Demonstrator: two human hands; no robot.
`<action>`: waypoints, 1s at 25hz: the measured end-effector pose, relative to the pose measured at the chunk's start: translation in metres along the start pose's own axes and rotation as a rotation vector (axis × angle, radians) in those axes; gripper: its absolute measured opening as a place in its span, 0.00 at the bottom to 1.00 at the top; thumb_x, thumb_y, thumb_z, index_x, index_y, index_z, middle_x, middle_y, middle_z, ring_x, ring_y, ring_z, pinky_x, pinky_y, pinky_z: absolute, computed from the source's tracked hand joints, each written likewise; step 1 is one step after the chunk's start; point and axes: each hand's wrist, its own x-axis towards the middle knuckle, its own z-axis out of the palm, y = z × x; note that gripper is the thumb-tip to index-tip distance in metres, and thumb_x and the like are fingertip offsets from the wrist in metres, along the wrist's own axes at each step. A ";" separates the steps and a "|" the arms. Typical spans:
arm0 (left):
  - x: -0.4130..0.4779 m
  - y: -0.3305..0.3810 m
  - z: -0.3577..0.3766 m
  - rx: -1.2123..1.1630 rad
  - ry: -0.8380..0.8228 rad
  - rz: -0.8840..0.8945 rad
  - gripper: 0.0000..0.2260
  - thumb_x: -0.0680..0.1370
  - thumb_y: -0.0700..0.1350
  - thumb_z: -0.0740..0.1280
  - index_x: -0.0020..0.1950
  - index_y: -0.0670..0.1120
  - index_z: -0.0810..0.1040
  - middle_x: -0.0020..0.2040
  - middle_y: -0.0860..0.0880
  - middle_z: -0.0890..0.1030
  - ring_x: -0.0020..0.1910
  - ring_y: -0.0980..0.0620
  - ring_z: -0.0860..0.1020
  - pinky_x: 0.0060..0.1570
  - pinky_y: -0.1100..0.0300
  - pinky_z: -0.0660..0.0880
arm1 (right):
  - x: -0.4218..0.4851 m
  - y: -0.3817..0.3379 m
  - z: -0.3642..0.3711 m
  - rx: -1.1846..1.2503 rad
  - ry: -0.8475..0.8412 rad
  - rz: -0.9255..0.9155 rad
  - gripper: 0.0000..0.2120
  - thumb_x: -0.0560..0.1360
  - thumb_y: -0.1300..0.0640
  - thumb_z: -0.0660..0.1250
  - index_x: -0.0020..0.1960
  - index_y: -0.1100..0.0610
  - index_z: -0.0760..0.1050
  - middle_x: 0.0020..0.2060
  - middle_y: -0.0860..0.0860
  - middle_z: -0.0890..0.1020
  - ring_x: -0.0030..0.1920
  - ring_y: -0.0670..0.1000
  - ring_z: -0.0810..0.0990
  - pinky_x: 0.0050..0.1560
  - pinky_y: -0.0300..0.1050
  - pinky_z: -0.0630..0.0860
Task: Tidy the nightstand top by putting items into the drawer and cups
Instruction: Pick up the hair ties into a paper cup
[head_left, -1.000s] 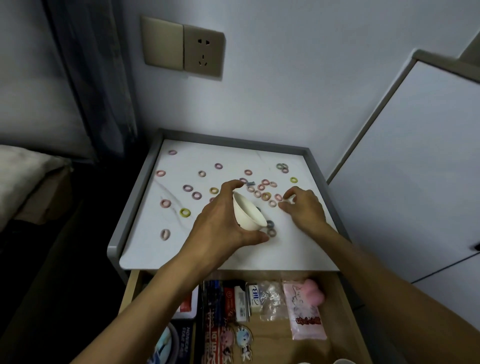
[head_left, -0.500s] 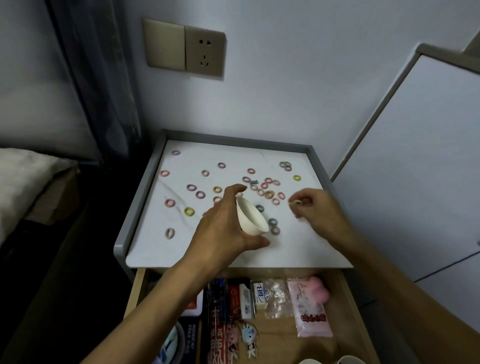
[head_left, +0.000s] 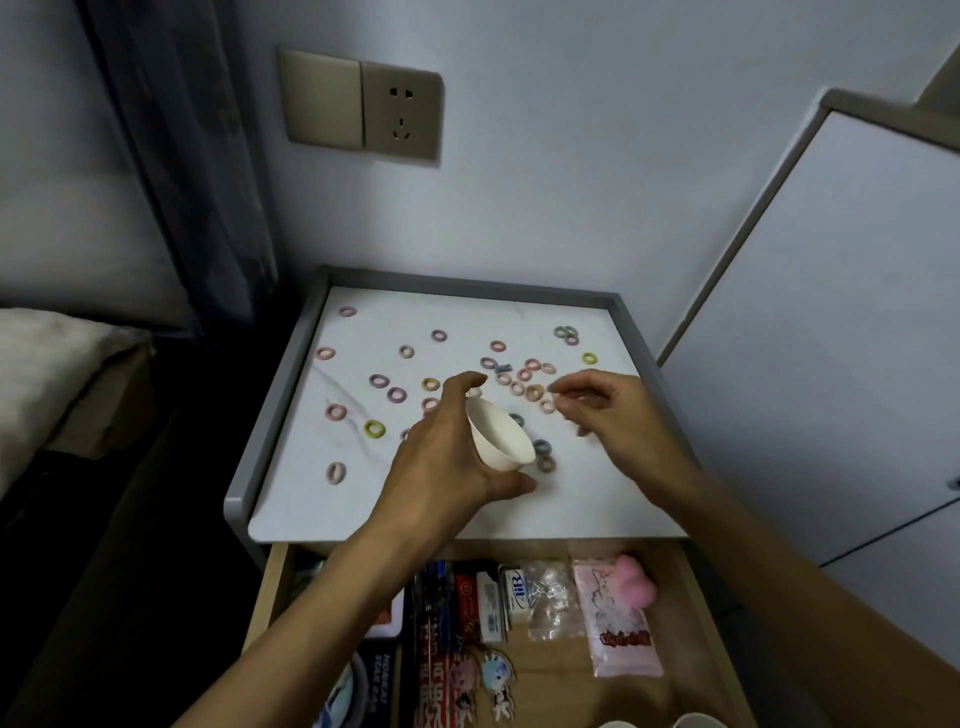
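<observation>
Gathering hair rings (head_left: 374, 428) into the cup (head_left: 501, 436) looks like the step in hand: the left hand (head_left: 447, 462) grips the tilted cup over the nightstand top (head_left: 467, 519), and the right hand (head_left: 618, 415), just right of it, curls its fingers together, whether on a ring cannot be told. Rings lie scattered behind and left of the cup; next, the fingertips need to reach its mouth.

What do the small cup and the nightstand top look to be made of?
Cup: probably glazed ceramic, possibly plastic; plain cream, thin flared rim, smooth wall. Nightstand top: white marble-look slab with faint grey veins, matte; stone or laminate, cannot tell.
</observation>
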 end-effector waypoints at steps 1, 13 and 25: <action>0.001 0.000 -0.004 -0.012 0.018 -0.002 0.44 0.63 0.51 0.81 0.72 0.56 0.60 0.56 0.57 0.71 0.53 0.54 0.72 0.49 0.60 0.72 | 0.009 0.013 0.001 -0.122 0.041 0.057 0.10 0.75 0.58 0.71 0.56 0.55 0.80 0.51 0.48 0.82 0.51 0.49 0.81 0.48 0.43 0.78; 0.002 -0.004 -0.029 -0.076 0.066 -0.016 0.44 0.64 0.51 0.81 0.72 0.57 0.58 0.57 0.55 0.72 0.54 0.53 0.72 0.49 0.59 0.73 | 0.063 0.044 0.033 -0.460 -0.055 -0.076 0.05 0.74 0.60 0.72 0.49 0.56 0.81 0.47 0.53 0.83 0.43 0.45 0.78 0.42 0.28 0.69; 0.001 -0.003 -0.024 -0.132 0.066 -0.025 0.48 0.63 0.49 0.81 0.75 0.56 0.54 0.58 0.54 0.75 0.55 0.52 0.75 0.48 0.61 0.73 | 0.026 -0.073 0.016 0.053 -0.296 -0.153 0.06 0.73 0.66 0.72 0.49 0.62 0.81 0.40 0.49 0.85 0.42 0.46 0.84 0.45 0.37 0.80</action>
